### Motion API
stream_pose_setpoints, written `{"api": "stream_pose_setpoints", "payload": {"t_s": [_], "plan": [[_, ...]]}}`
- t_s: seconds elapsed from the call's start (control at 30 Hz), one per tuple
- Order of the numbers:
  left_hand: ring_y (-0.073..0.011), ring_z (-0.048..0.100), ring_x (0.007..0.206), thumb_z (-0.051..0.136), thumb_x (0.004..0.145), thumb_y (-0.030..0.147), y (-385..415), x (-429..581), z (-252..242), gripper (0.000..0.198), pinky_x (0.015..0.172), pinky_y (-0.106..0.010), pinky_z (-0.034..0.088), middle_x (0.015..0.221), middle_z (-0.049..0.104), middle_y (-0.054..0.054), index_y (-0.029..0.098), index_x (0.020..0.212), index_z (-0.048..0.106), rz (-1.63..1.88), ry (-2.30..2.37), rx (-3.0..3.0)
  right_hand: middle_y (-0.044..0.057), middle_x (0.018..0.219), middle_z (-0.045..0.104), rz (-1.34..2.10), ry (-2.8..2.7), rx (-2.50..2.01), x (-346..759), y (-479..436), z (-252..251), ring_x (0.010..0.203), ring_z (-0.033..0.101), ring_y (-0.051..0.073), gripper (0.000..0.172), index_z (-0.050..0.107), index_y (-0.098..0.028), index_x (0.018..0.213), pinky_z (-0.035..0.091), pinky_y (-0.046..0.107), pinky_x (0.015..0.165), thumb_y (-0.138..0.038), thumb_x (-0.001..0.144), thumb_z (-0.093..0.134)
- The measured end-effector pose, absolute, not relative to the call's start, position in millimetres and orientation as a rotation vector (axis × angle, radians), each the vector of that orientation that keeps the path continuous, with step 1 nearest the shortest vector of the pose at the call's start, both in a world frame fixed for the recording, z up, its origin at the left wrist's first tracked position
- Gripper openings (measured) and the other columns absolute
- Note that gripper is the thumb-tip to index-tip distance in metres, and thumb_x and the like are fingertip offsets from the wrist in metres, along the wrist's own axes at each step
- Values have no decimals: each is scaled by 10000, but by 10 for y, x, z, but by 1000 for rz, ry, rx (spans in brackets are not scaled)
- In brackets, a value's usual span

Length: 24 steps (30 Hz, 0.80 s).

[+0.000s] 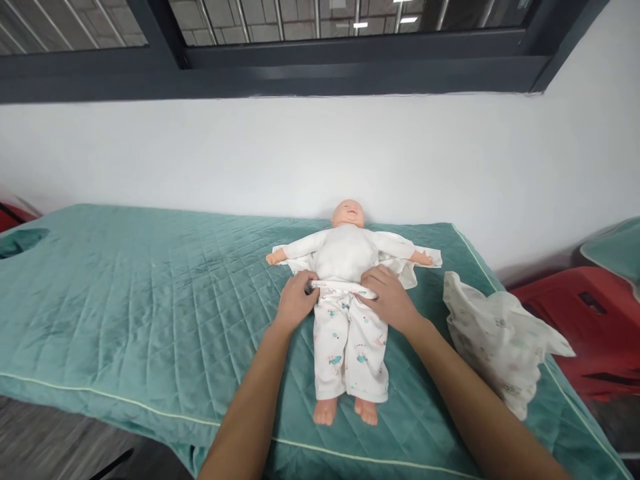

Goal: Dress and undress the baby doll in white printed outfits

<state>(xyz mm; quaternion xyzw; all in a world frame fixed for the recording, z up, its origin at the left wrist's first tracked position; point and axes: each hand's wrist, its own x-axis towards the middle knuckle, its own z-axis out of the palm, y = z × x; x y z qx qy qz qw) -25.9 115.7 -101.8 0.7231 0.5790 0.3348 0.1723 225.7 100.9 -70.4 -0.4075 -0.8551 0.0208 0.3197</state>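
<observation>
A baby doll [349, 252] lies on its back with its head toward the wall and its arms stretched out sideways. White patterned trousers [350, 340] cover its legs, and its bare feet stick out below the hems. At the waistband, my left hand [299, 300] pinches one side and my right hand [391, 297] grips the other. The doll's torso is white, and an open white top [407, 272] is spread beneath its arms.
A green quilted cover [165, 313] drapes the table under the doll. To the right lies a crumpled white patterned cloth [500, 337]. Beyond that edge stands a red plastic chair [585, 327]. A white wall [225, 153] and a dark window frame [300, 70] rise behind.
</observation>
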Motion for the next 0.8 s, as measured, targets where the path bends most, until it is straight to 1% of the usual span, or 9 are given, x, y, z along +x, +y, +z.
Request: {"api": "stream_pose_setpoints", "payload": {"t_s": [0.1,0.17,0.27,0.33,0.4,0.5,0.57,0.7,0.8], "plan": [[-212,590,854,552,811,195,1159,-245,-1019,118,822,-335,449,879,659,-2,250,913,578,914,1757,2031,73,858,680,3,-2306,-1090,2256,1010,-700,853,605,244,311,640,-231,832,445,392,811,-460,1005,520],[-219,595,839,564,811,206,1153,-237,-1004,117,796,-329,444,865,668,-2,254,916,578,886,1806,2029,66,829,690,1,-2319,-1187,2254,1011,-671,810,622,240,333,634,-231,825,433,376,774,-496,996,526],[-223,606,836,579,802,212,1140,-230,-977,133,775,-318,433,870,681,-6,257,927,581,867,1848,2032,50,792,708,91,-2309,-1430,2265,989,-606,757,639,242,347,618,-235,820,386,341,674,-551,955,571],[-213,606,814,580,797,222,1128,-230,-967,125,750,-302,417,857,677,1,258,917,582,871,1850,2005,35,736,696,185,-2280,-1580,2291,972,-576,714,637,235,395,592,-241,785,333,320,616,-610,925,578],[-192,597,775,573,792,231,1113,-235,-964,108,719,-283,396,828,661,15,257,897,581,883,1821,1947,24,679,665,268,-2238,-1665,2337,969,-573,680,621,224,461,549,-240,725,298,308,594,-666,900,568],[-164,568,732,554,791,237,1087,-256,-966,83,690,-260,380,787,622,31,246,870,579,902,1743,1855,14,648,614,379,-2176,-1681,2446,993,-613,672,584,209,515,482,-231,654,300,305,611,-686,879,573],[-154,553,729,545,805,249,1069,-275,-968,83,692,-254,388,796,609,31,238,879,581,913,1659,1815,6,673,592,519,-2160,-1611,2530,1003,-647,698,567,201,507,469,-227,649,329,303,639,-665,881,575],[-141,531,737,554,766,187,1056,-296,-973,198,715,-252,409,868,614,24,229,957,582,888,1488,1807,7,840,617,825,-2087,-1455,2628,952,-691,843,580,216,390,557,-225,785,414,313,749,-602,836,645],[-140,517,725,550,720,130,1080,-268,-975,257,699,-247,404,824,581,30,223,958,572,897,1496,1776,18,910,633,889,-1934,-1500,2582,901,-723,892,584,236,382,599,-216,873,431,328,776,-566,772,715]]}}
